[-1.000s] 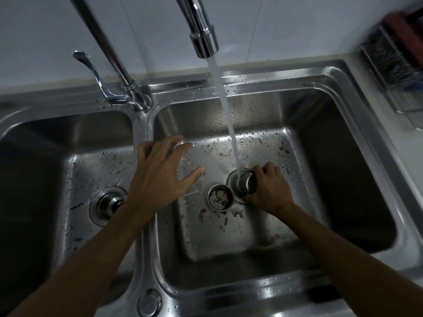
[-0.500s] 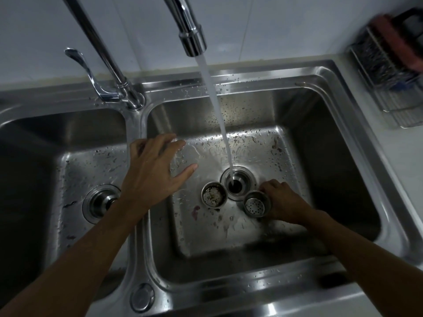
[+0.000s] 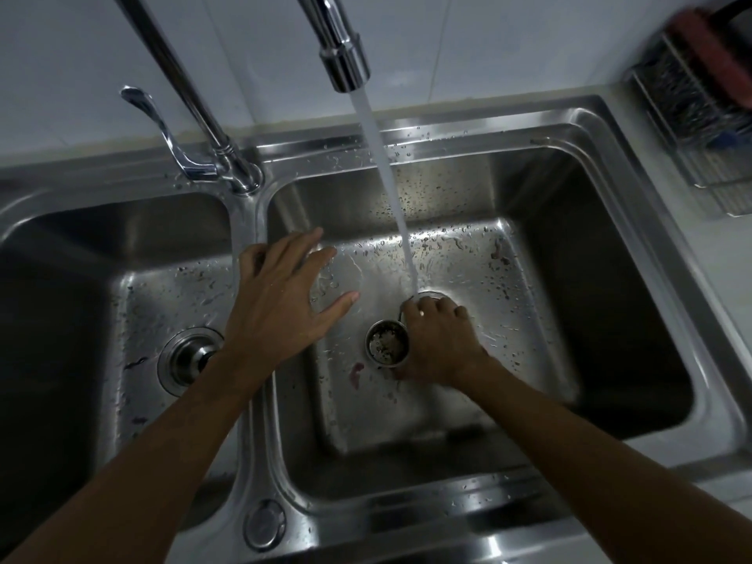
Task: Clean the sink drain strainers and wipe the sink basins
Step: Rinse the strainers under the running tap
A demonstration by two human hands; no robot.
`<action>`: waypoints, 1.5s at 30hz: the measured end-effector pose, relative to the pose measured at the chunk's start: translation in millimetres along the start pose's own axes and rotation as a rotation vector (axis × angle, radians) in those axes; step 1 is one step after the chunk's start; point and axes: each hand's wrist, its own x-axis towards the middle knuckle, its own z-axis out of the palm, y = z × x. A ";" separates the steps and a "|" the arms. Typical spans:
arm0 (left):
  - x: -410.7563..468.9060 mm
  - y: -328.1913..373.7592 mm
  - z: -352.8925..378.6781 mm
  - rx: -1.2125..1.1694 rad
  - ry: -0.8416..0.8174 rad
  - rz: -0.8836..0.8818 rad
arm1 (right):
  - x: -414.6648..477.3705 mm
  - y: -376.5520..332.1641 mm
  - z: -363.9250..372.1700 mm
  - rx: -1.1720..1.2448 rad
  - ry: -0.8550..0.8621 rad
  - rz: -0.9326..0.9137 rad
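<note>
Right basin: right hand grips debris-filled strainer; left hand spread, empty.

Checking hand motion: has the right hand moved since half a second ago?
Yes. The right hand moved left, beside the debris-filled round metal strainer cup and over the right basin's drain opening.

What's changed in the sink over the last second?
The right hand lifted a strainer basket out of the right basin's drain, set it down nearer the person, then came back over the drain rim beside the debris-filled strainer cup; the basket is now hidden. The left hand stayed spread on the divider, water kept running, and the left basin's stopper is untouched.
</note>
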 end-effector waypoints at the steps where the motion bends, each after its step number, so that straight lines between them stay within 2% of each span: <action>1: 0.6 0.4 -0.2 -0.002 -0.010 -0.001 | 1.0 -9.5 4.5 0.023 0.020 0.000; 6: 0.0 -0.7 -0.5 -0.009 0.005 0.007 | 7.8 -22.6 24.4 0.141 0.071 0.014; 13: -0.9 0.0 -1.7 -0.015 0.002 -0.009 | 12.1 27.0 16.8 0.394 0.196 0.130; 19: -0.4 -0.2 -2.9 -0.027 0.003 -0.006 | 19.6 32.9 12.1 0.520 0.189 0.072; 26: -0.4 -0.2 -2.9 -0.041 0.018 -0.010 | 18.6 40.2 16.0 0.583 0.219 0.096; 29: -0.1 0.0 -2.5 -0.049 0.005 -0.022 | 18.1 47.4 17.4 0.519 0.267 0.118; 32: -0.2 0.3 -2.0 -0.054 0.007 -0.025 | 17.5 54.9 17.8 0.302 0.332 0.106; 34: -0.6 0.1 -2.0 -0.056 0.013 -0.020 | 17.9 57.3 15.4 0.231 0.317 0.098; 41: 0.3 1.6 -4.6 -0.067 -0.006 -0.033 | 19.5 60.2 10.0 0.104 0.280 0.029; 45: 0.1 2.4 -5.5 -0.076 -0.013 -0.040 | 13.2 61.9 8.2 0.174 0.271 0.039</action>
